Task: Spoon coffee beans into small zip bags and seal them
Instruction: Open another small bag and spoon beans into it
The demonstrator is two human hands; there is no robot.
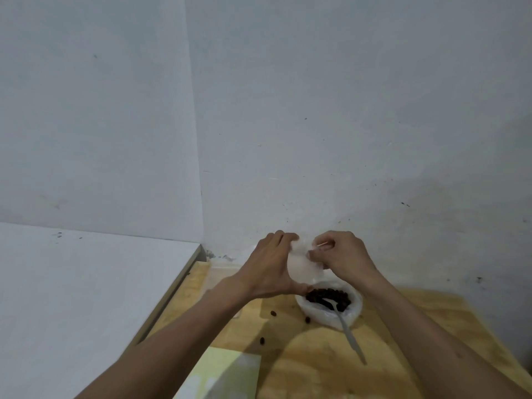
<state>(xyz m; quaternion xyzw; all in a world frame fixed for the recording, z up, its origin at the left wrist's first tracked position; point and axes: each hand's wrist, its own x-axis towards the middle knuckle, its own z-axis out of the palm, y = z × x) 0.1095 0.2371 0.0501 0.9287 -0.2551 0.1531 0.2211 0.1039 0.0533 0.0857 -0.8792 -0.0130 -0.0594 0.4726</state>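
The left hand (273, 266) and right hand (338, 254) are both pinching a small clear zip bag (300, 267), holding it raised above the wooden table (403, 341); its contents cannot be told. Below it, a white plastic bag (328, 315) is sitting open, holding coffee beans (322, 295) with a spoon (349, 332) leaning in. Loose beans (273, 313) are lying nearby. A white surface (86, 283) is bordering the table's left edge.

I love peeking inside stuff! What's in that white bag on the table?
Dark coffee beans fill the white bag, and a spoon is stuck in them, handle poking out. The spoon's scoop end is buried, so it can't be seen, nor how deep the beans go.
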